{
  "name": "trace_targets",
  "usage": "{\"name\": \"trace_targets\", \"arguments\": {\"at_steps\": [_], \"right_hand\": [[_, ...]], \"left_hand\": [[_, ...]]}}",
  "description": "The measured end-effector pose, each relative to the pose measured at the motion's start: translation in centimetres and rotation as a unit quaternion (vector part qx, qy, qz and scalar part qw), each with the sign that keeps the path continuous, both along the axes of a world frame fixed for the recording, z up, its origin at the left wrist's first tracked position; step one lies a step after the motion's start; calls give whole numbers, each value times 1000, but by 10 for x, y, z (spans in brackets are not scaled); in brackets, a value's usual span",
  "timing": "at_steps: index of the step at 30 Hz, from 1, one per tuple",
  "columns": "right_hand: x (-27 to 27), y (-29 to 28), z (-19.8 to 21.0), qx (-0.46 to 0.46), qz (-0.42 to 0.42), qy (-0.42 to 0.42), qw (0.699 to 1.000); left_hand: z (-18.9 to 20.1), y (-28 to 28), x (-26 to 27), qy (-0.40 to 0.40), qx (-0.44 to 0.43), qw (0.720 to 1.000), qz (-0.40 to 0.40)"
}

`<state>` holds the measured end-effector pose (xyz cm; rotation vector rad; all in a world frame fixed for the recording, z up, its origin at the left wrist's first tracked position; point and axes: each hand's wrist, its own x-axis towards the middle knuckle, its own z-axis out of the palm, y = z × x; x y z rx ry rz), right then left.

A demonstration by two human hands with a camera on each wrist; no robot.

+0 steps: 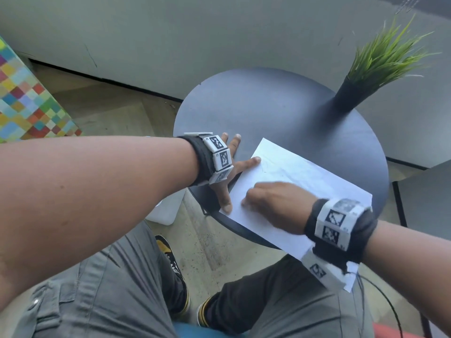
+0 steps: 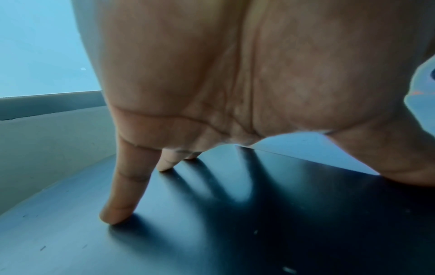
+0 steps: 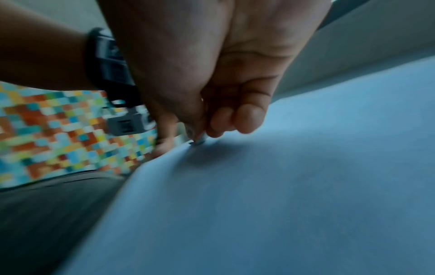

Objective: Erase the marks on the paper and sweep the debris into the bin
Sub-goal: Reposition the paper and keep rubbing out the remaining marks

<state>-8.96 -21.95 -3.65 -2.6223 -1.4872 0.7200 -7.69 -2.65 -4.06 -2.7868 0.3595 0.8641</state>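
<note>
A white sheet of paper [image 1: 305, 172] lies slanted on the round dark table [image 1: 268, 106], its near corner hanging over the table edge. Faint pencil marks [image 1: 275, 169] show near its upper left. My left hand [image 1: 235, 178] is spread flat, with index and thumb on the paper's left edge and the other fingers [image 2: 113, 217] on the tabletop. My right hand [image 1: 253, 198] is curled on the paper and blurred. In the right wrist view its fingertips pinch a small eraser [image 3: 198, 141] pressed against the paper [image 3: 282, 186].
A black vase with green grass [image 1: 351, 91] stands at the table's far right. A white bin-like container [image 1: 166, 208] sits on the floor under the table's left edge. A chequered colourful box [image 1: 26, 101] stands at far left. My knees are under the table's near edge.
</note>
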Motion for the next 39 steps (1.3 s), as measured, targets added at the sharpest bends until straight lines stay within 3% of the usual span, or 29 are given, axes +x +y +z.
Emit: {"name": "trace_targets", "arguments": {"at_steps": [3,5,7,8,12,13,16,17,20,22,27,31,32,36,39], "right_hand": [[38,-13,2,21,-115,-76,990],[26,-8,-1,6,-83,-93,992],[-5,0,-5,-6,15,-43,999],[-10,-2,-4,-10,23,-19,1000],[28,-17,-1,21,-111,-73,991],[23,-16,0,20,-100,-75,992],[-14,-3,-2,5,39,-22,999],[-13,-5,-1,-5,40,-14,999],[24,-19,1,24,-94,-53,994],[33,-26,0,27,-127,-73,989],[16,-20,2,12,-105,-61,993],[-20,-10,5,-28,15,-33,999],[-19,-10,4,-27,19,-33,999],[14,-17,1,9,-114,-84,990],[-8,-3,-1,-10,-26,-48,998]], "left_hand": [[1,-1,1,-1,3,1000,-2],[0,0,1,1,3,1000,0],[-1,0,0,2,3,1000,-2],[0,0,0,3,3,1000,-3],[3,-1,0,3,5,1000,-5],[3,-1,0,3,4,1000,-3],[1,1,0,-1,2,1000,-4],[2,1,0,-1,2,1000,-4],[4,0,0,2,-1,1000,-4],[4,1,0,-1,-4,1000,-2],[-3,-5,-6,-21,-34,999,35],[-7,-7,-7,-19,-33,998,42],[-7,-7,-7,-18,-33,998,43],[-7,-8,-7,-17,-34,998,42],[-7,-8,-8,-15,-30,998,44]]}}
